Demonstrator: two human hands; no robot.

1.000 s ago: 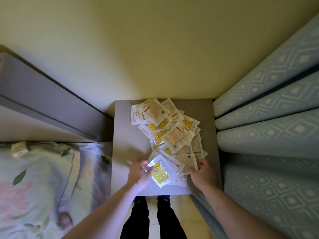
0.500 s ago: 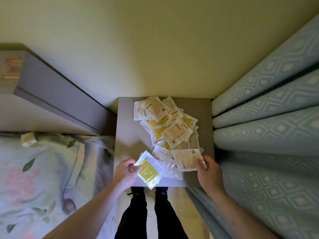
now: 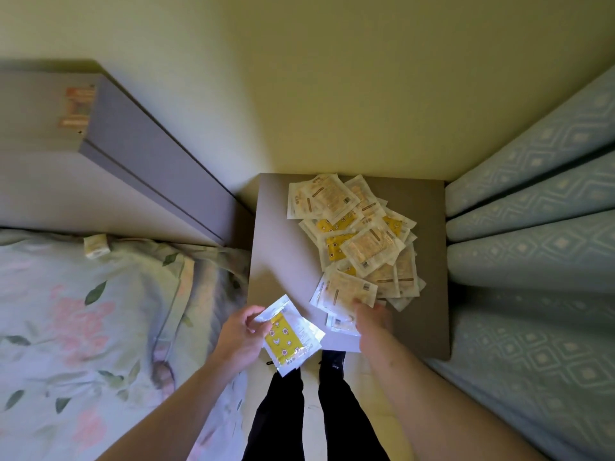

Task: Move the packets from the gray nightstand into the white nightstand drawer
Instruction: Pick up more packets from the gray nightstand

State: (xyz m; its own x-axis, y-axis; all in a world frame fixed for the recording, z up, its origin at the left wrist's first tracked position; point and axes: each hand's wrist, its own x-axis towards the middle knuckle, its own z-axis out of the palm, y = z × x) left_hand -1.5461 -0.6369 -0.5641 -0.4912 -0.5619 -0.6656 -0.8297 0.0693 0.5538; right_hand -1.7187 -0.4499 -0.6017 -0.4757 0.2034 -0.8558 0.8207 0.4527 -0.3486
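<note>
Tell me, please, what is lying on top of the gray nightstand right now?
A heap of overlapping packets covers the right part of the gray nightstand. The right hand, blurred, reaches onto the nearest ones. Packets lower in the heap are mostly covered.

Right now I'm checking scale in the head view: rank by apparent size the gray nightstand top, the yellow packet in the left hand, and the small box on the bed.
1. gray nightstand top
2. yellow packet
3. small box, though it lies farther away

Bedroom corner seen from above
Flowered bedspread (image 3: 83, 327) at eight o'clock; patterned blue curtain (image 3: 539, 234) at three; yellow wall (image 3: 299, 78) at twelve; gray headboard (image 3: 149, 154) at ten.
</note>
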